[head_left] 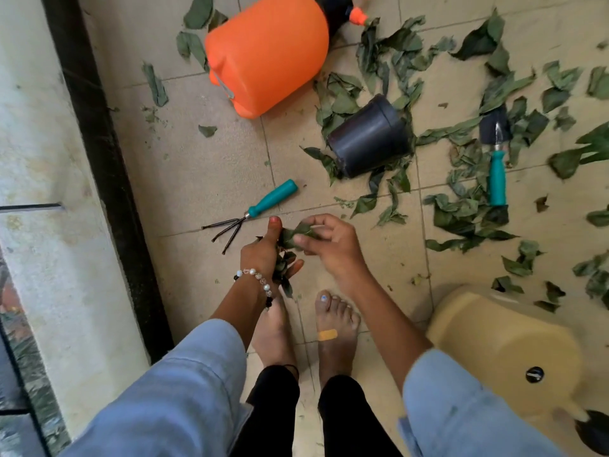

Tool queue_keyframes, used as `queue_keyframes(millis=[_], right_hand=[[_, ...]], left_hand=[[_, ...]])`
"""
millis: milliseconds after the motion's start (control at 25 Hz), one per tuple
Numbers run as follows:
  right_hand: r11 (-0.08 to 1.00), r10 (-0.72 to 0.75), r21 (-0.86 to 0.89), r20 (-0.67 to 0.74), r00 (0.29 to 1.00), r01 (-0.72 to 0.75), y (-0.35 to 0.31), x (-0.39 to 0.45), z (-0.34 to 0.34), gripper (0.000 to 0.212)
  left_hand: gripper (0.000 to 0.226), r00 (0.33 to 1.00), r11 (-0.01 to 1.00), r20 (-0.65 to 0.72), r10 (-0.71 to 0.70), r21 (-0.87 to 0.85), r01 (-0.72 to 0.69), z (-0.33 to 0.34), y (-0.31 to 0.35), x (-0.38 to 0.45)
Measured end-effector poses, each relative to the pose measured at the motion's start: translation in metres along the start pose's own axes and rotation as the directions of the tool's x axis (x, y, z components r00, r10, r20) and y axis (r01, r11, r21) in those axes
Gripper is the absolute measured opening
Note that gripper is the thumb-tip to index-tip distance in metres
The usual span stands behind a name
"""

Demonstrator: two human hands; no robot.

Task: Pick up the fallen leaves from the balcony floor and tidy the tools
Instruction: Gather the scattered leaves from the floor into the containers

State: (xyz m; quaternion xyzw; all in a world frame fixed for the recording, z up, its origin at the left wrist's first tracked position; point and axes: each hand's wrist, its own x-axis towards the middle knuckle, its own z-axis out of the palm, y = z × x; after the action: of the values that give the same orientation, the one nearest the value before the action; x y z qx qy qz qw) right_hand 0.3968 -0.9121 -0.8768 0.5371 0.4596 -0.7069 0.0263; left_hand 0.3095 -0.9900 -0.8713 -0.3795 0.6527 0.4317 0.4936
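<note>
Just above your bare feet, near the left edge of the balcony floor [204, 166], your left hand [260, 255] is clamped round a bunch of leaves [283, 265], thumb up, while your right hand [329, 242] pinches another leaf [301, 231] and feeds it into that bunch. To do this step well, I would push the new leaf deep into the left fist before you let go, since the bunch already spills out below the fingers and looks close to full; empty it soon rather than cram more in. Most of the fallen leaves [461, 206] are not yet gathered: they lie thick across the middle and right of the floor, well apart from your hands. The tools are untouched too. A small rake [253, 209] with a teal handle lies just beyond your left hand, and a trowel [496, 159] lies among the leaves toward the right edge. A black pot [369, 136] rests on its side on top of leaves in the middle, so you will likely need to lift it to reach those under it. An orange sprayer tank [267, 54] lies tipped near the far edge, with leaves beside it. A beige stool [504, 351] stands close by your right arm and may crowd your reach.
</note>
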Motion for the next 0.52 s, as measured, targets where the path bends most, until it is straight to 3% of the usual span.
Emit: queue_keyframes(millis=[40, 120, 200, 240, 280, 320, 360, 400, 440, 520], right_hand=[[0.996, -0.068, -0.053, 0.007, 0.998, 0.068, -0.003, -0.015, 0.004, 0.021], [0.886, -0.244, -0.383, 0.091, 0.966, 0.260, -0.007, -0.030, -0.002, 0.018], [0.761, -0.186, -0.543, 0.339, 0.922, 0.353, -0.014, -0.021, -0.028, 0.018], [0.805, -0.140, -0.499, 0.368, 0.919, 0.322, -0.019, -0.012, -0.040, 0.016], [0.858, -0.135, -0.443, 0.294, 0.946, 0.260, -0.023, 0.000, -0.051, 0.016], [0.869, -0.173, -0.449, 0.115, 0.978, 0.207, -0.024, 0.017, -0.060, 0.019], [0.784, -0.264, -0.595, -0.059, 0.963, 0.178, -0.021, 0.036, -0.066, 0.025], [0.643, -0.345, -0.751, -0.109, 0.932, 0.150, -0.015, 0.053, -0.069, 0.032], [0.451, -0.391, -0.878, -0.035, 0.920, 0.158, -0.006, 0.067, -0.068, 0.041], [0.210, -0.326, -0.953, 0.142, 0.935, 0.218, 0.015, 0.083, -0.056, 0.051]], left_hand=[[0.038, 1.000, 1.000, 0.022, 0.010, -0.029, -0.010, 0.007, 0.001, -0.004], [0.031, 0.999, 0.998, -0.015, 0.042, -0.047, -0.043, 0.018, 0.002, -0.013], [0.027, 0.997, 0.998, -0.073, 0.039, -0.056, -0.043, 0.025, 0.005, -0.015], [0.024, 0.997, 0.997, -0.076, 0.025, -0.072, -0.031, 0.027, 0.007, -0.013], [0.022, 0.997, 0.996, -0.072, 0.012, -0.085, -0.018, 0.028, 0.010, -0.012], [0.021, 0.997, 0.997, -0.071, 0.004, -0.074, -0.009, 0.027, 0.013, -0.009], [0.020, 0.997, 0.999, -0.073, 0.005, -0.042, -0.009, 0.027, 0.014, -0.005], [0.020, 0.998, 1.000, -0.064, 0.022, -0.005, -0.022, 0.027, 0.014, -0.001], [0.018, 0.998, 0.999, -0.046, 0.046, 0.027, -0.045, 0.027, 0.012, 0.002], [0.015, 0.997, 0.994, -0.020, 0.078, 0.081, -0.076, 0.028, 0.006, 0.012]])
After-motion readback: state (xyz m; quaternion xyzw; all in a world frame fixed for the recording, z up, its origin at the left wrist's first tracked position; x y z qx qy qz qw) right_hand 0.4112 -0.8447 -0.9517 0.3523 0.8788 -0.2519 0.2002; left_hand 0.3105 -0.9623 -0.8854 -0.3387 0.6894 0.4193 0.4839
